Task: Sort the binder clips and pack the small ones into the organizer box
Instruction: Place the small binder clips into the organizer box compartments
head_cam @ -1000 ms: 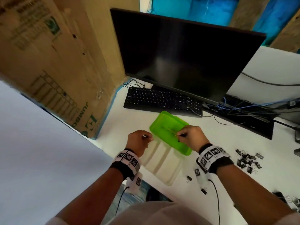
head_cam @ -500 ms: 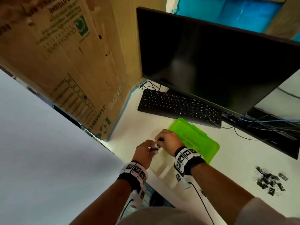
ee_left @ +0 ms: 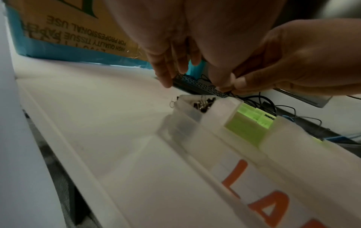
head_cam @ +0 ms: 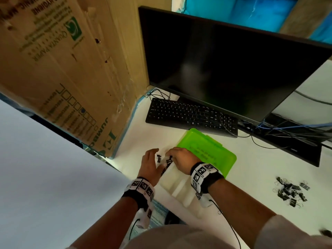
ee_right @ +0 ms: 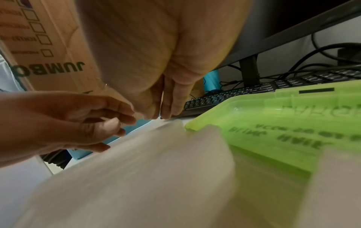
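Observation:
The translucent organizer box (head_cam: 179, 188) lies by the desk's front edge with its green lid (head_cam: 206, 151) folded back. Both hands hover over its far-left compartment. My left hand (head_cam: 150, 164) is spread with straight fingers, and small black binder clips (head_cam: 159, 158) sit just beside its palm. My right hand (head_cam: 179, 157) pinches a small binder clip (head_cam: 168, 161) between thumb and fingertip above that compartment. In the left wrist view several small clips (ee_left: 203, 104) lie inside the compartment, and one clip (ee_left: 173, 101) hangs at its outer edge. A loose pile of binder clips (head_cam: 291, 192) lies far right.
A black keyboard (head_cam: 190, 117) and a monitor (head_cam: 224, 65) stand behind the box, with tangled cables (head_cam: 287, 130) to the right. A large cardboard carton (head_cam: 68, 72) rises on the left. The desk edge (head_cam: 161, 200) runs just under my wrists.
My right hand left the green lid and came over to the left hand at the box's left compartment. The left hand has spread its fingers. The camera swung left.

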Available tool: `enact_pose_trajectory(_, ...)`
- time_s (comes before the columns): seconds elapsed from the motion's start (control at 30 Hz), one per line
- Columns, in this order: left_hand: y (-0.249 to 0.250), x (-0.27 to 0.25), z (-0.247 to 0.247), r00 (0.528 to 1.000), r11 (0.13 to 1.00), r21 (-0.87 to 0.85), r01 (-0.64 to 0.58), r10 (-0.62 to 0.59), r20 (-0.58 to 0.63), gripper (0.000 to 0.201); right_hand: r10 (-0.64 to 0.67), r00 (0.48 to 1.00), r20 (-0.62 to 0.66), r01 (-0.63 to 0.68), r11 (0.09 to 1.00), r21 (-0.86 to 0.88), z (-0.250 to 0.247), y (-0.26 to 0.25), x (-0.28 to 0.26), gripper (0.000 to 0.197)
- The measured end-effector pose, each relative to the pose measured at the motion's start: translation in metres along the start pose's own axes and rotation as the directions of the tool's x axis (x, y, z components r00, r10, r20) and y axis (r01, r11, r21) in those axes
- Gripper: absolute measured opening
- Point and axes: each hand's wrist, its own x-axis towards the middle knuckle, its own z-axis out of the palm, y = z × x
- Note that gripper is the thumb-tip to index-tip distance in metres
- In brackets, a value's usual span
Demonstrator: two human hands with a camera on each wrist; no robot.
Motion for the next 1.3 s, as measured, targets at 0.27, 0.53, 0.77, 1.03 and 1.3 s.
enact_pose_trajectory(0.27, -0.01, 0.036, 0.008, 0.981, 0.986, 0.167, 0.015, -0.047, 0.187, 0.052, 0.063, 0.992, -0.106, -0.063, 0.998, 0.003, -0.016, 0.029, -0.038, 0.046)
enact_pose_trajectory(0.53, -0.013, 0.04, 0.007, 0.973, 0.949, 0.285, 0.132, -0.179, 0.145, 0.014, 0.161, 0.961, -0.226, -0.136, 0.983, 0.121, -0.026, 0.08, -0.132, 0.027)
enact_pose_trajectory(0.77, 0.001, 0.03, 0.0, 0.993, 0.985, 0.128, 0.116, -0.112, -0.037, 0.014, 0.324, 0.946, 0.014, -0.324, 0.941, 0.101, 0.003, 0.123, -0.203, 0.031)
enact_pose_trajectory(1.03, 0.026, -0.004, 0.009, 1.0, 0.999, 0.049, -0.002, 0.003, -0.018, 0.017, 0.138, 0.976, 0.168, -0.107, 0.977, -0.185, 0.04, 0.11, -0.211, 0.034)
enact_pose_trajectory(1.3, 0.026, -0.023, 0.014, 0.998, 0.982, 0.19, -0.011, 0.022, -0.051, 0.033, 0.17, 0.985, 0.042, -0.161, 0.972, -0.169, 0.038, 0.112, -0.224, 0.02)
